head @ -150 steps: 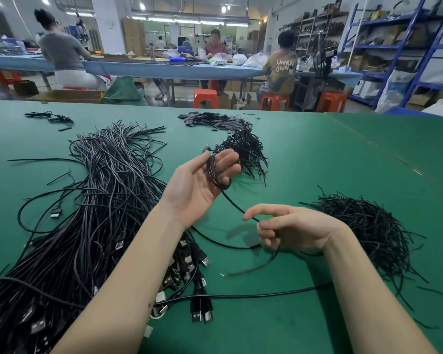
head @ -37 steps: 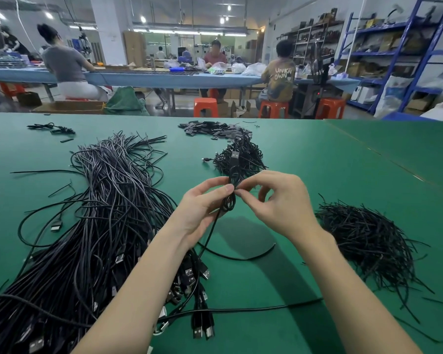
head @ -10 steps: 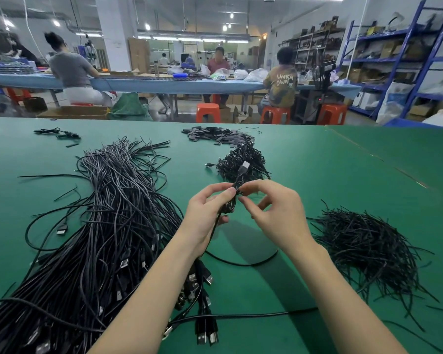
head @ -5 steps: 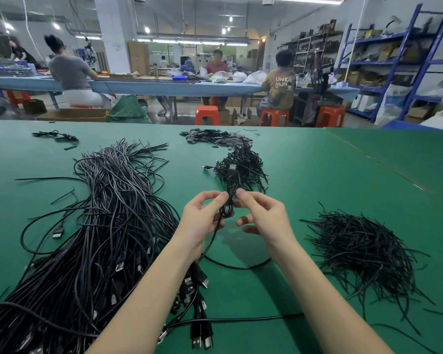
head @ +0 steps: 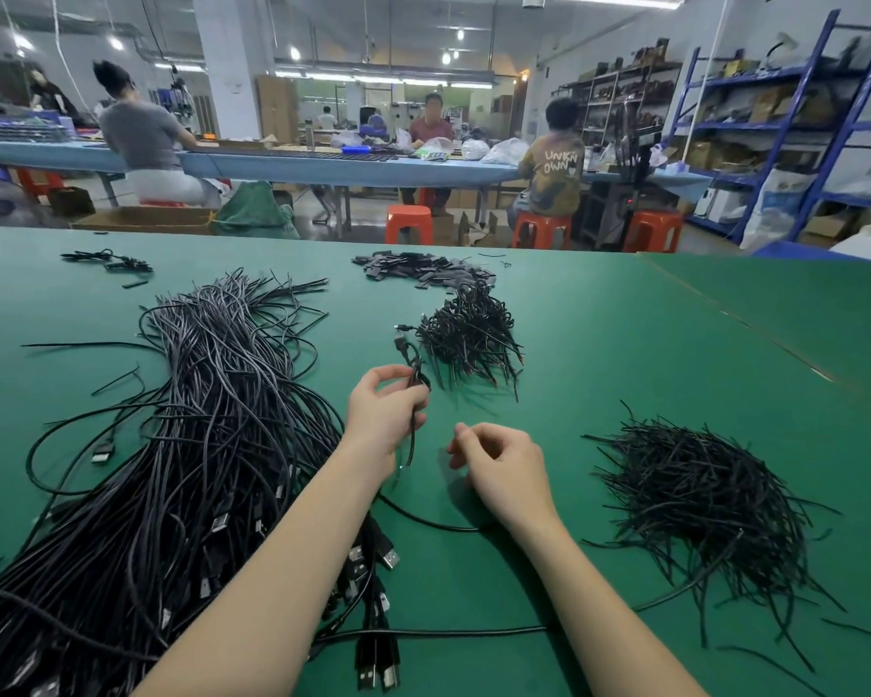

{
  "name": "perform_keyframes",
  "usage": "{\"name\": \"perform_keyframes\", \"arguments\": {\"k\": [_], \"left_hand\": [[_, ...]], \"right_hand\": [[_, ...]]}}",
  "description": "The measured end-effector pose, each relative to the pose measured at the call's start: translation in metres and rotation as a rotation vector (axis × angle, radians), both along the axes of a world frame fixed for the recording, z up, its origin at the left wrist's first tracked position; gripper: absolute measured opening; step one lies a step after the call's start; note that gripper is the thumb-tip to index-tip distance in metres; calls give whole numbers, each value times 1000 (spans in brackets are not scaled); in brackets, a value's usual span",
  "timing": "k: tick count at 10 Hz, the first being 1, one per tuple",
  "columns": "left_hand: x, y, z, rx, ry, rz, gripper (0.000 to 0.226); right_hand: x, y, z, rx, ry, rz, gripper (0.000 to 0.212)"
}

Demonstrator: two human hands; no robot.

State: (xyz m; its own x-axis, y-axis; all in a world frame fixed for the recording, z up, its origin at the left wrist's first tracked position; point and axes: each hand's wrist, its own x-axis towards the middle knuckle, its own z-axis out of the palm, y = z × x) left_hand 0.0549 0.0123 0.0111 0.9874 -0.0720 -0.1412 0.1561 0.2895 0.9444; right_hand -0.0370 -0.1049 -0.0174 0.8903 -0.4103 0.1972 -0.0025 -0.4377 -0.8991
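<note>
While the left hand (head: 383, 425) still pinches the cable (head: 416, 380), the right hand (head: 499, 467) has withdrawn, loosely curled.

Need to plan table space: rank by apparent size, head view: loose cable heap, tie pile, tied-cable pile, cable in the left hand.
1. loose cable heap
2. tie pile
3. tied-cable pile, farther back, so true size unsure
4. cable in the left hand

- Left hand (head: 383, 420): bare, with slender fingers
- Right hand (head: 499, 470): bare, its knuckles plain to see
- Left forearm (head: 272, 596) and right forearm (head: 599, 596): slim, uncovered down to the lower edge of the view
</note>
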Motion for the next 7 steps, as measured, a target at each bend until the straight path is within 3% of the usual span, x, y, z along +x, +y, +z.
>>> {"name": "perform_keyframes", "arguments": {"k": [3, 5, 7], "left_hand": [[76, -27, -9, 626, -212, 284, 17], [107, -44, -14, 822, -256, 189, 24], [116, -51, -12, 974, -330, -39, 40]], "right_hand": [[0, 2, -1, -19, 9, 20, 37], [2, 0, -2, -10, 22, 22, 36], [2, 2, -1, 13, 26, 22, 35]]}}
